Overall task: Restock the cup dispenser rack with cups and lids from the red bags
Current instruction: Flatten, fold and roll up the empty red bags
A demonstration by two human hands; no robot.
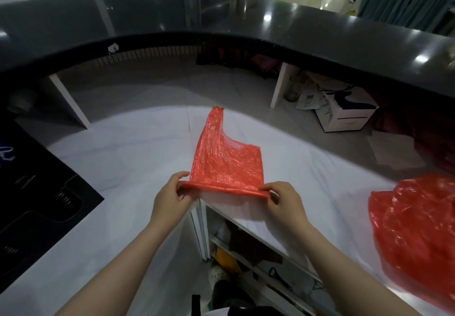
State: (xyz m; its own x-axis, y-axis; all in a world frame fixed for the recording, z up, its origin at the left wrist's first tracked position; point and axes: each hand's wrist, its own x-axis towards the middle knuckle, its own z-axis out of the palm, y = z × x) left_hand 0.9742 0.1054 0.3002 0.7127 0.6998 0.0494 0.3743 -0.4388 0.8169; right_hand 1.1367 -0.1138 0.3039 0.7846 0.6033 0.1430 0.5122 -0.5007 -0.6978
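Red bag (225, 161), flattened and crinkly, lies on the white counter (128, 158), left hand (172, 193) and right hand (283, 201) pinching its folded near edge.

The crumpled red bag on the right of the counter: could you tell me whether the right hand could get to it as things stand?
Probably yes. The crumpled red bag lies on the white counter with bare surface between, but the right hand now pinches the flat red bag with the left hand, so it must let go first.

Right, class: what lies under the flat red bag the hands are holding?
Under the flat bag you see only the white counter; both the left hand and the right hand pinch its folded near edge. The bag looks empty, but the counter directly beneath it is covered.
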